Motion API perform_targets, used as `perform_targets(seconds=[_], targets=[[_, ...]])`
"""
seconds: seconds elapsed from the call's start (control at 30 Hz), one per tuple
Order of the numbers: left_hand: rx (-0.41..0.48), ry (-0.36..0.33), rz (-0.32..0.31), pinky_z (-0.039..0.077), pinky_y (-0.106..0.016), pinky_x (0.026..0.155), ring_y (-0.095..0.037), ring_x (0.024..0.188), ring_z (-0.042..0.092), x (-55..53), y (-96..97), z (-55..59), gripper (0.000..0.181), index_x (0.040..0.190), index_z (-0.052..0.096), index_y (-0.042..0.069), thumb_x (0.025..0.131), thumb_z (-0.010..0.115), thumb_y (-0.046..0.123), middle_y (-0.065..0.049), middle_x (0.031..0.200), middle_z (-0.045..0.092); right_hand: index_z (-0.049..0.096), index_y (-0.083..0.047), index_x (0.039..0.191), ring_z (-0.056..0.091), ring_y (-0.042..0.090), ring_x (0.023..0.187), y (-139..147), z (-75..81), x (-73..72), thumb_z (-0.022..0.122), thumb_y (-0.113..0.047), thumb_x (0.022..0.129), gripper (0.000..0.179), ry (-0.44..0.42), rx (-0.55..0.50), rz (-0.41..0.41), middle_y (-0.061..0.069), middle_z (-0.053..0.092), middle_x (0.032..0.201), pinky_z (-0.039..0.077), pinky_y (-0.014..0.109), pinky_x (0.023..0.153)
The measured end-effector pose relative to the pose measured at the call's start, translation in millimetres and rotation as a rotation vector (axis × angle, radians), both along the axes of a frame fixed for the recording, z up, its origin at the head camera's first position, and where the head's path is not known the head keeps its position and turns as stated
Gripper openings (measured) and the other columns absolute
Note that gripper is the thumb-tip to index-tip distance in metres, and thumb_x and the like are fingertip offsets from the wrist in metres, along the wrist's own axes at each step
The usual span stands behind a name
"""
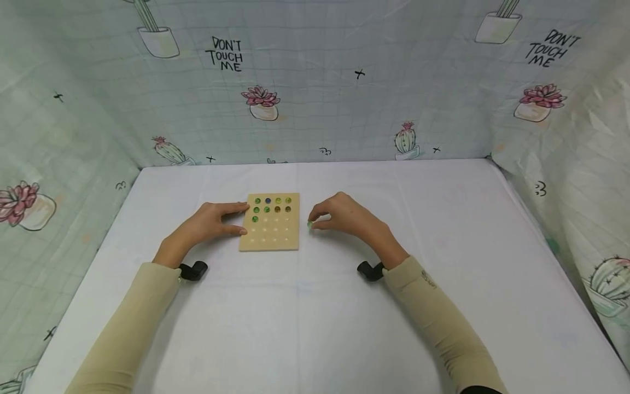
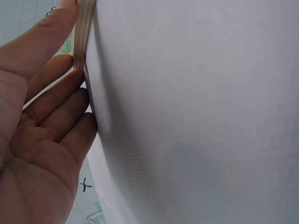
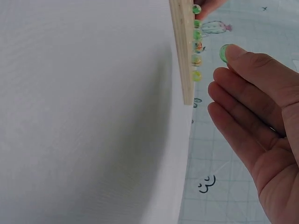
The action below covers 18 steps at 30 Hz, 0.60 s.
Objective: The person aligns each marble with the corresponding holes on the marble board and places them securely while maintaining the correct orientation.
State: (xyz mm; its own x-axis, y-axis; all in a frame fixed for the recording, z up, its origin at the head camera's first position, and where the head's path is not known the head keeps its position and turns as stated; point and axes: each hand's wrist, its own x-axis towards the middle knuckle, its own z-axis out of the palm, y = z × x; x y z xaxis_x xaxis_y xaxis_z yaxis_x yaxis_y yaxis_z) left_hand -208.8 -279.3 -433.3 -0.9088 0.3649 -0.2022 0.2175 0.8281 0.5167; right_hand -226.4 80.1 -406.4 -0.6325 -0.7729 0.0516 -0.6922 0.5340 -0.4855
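Note:
A light wooden board (image 1: 278,242) with rows of small round hollows lies on the table. Glass marbles (image 1: 267,209) in green, blue, yellow and amber fill its two back rows, and one green marble (image 1: 255,219) sits at the left of the third row. My left hand (image 1: 209,223) rests at the board's left side, thumb and forefinger spread along that edge with fairly straight fingers. To the right of the board, my right hand (image 1: 344,214) pinches a green marble (image 3: 224,53) between thumb and forefinger, above the table. Its other fingers extend loosely.
White cloth covers the table (image 1: 295,328). Behind it and at both sides hangs a pale curtain (image 1: 315,82) printed with cacti and lettering. Black wrist cameras (image 1: 194,271) are strapped at both wrists, below the sleeves.

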Motion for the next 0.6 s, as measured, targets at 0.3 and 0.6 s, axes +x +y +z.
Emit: perform_targets(seconds=[0.3,0.6], targets=[[0.004,-0.005,-0.004,0.032,-0.057,0.118,-0.039,0.147,0.035,-1.3,0.6,-0.9,0.081,0.153,0.049,0.012,0.085,0.082,0.041,-0.014,0.157,0.043,0.080,-0.014,0.103,0.074,0.018,0.100,1.5,2.7,2.4,0.077,-0.017,0.092,0.012,0.030,-0.075,-0.016,-0.004,0.078,0.100,0.059,0.036,0.088],[0.005,-0.014,0.011,0.032,-0.057,0.118,-0.039,0.148,0.034,-0.3,3.0,-0.8,0.083,0.153,0.049,0.013,0.084,0.082,0.044,-0.013,0.158,0.043,0.080,-0.011,0.102,0.074,0.020,0.097,1.5,2.8,4.0,0.073,-0.013,0.092,0.012,0.077,-0.143,-0.022,-0.002,0.078,0.100,0.059,0.038,0.088]])
